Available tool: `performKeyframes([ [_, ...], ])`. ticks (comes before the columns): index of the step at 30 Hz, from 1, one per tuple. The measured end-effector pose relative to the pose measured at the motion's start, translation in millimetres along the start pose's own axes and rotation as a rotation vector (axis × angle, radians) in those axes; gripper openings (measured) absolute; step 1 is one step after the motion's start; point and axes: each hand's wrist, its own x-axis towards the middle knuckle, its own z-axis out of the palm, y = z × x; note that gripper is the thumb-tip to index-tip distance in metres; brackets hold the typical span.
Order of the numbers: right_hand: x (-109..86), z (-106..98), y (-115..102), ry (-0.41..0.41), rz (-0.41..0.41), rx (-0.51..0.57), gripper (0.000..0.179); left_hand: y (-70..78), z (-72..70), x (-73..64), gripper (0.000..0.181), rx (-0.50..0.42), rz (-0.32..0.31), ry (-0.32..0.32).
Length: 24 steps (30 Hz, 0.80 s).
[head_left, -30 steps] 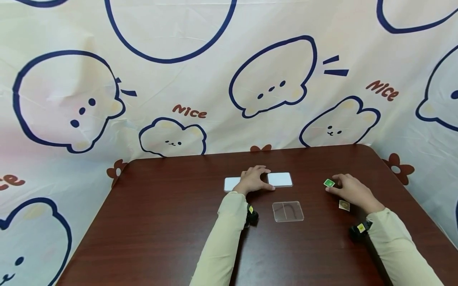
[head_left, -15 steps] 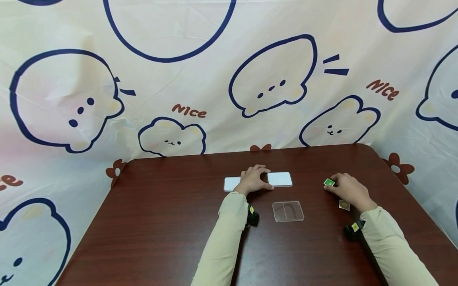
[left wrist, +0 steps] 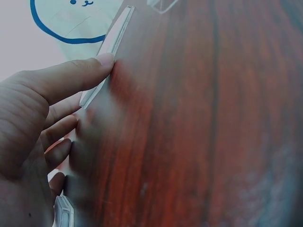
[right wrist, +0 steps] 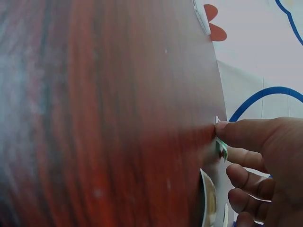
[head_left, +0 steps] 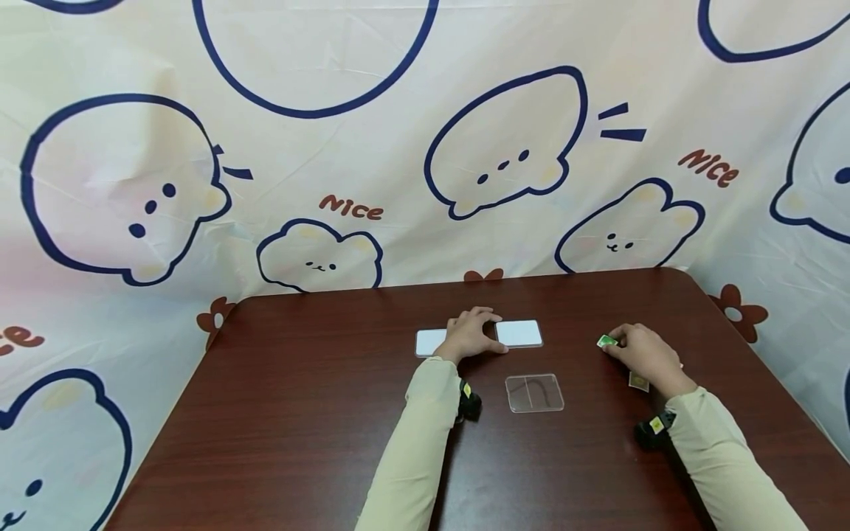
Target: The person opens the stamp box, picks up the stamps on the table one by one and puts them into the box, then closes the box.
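With thumb and index finger at its near and far edges, my left hand (head_left: 470,335) holds the left end of a flat white-topped case (head_left: 520,333). In the left wrist view, the thumb lies against the edge of this case (left wrist: 117,35). A second white-topped case (head_left: 429,341) is partly covered by the same hand. My right hand (head_left: 647,354) pinches a small green square with a pale border (head_left: 606,341), which looks thin and bent in the right wrist view. Under that hand's wrist side lies a small gold-toned square (head_left: 639,382), seen as a curved piece (right wrist: 209,198) from the right wrist.
A shallow clear plastic lid or tray (head_left: 534,393) with a dividing line lies between the forearms. Everything is on a dark reddish-brown table (head_left: 285,413). A printed cloth (head_left: 398,162) hangs behind the table's far edge.
The right hand has shifted slightly left, with its fingers closing on the green square, which has tilted and moved a little left. The left hand and both cases have stayed put.
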Motion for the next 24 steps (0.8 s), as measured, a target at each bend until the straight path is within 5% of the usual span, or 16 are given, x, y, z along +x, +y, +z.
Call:
performKeyframes([
  [14, 5.8, 6.9, -9.3, 0.001, -0.085, 0.013, 0.028, 0.3, 0.0, 0.6, 0.062, 0.009, -0.011, 0.006],
  [24, 21.4, 10.7, -38.2, -0.022, -0.128, 0.097, 0.024, 0.6, -0.5, 0.1, 0.062, -0.002, -0.012, 0.004],
])
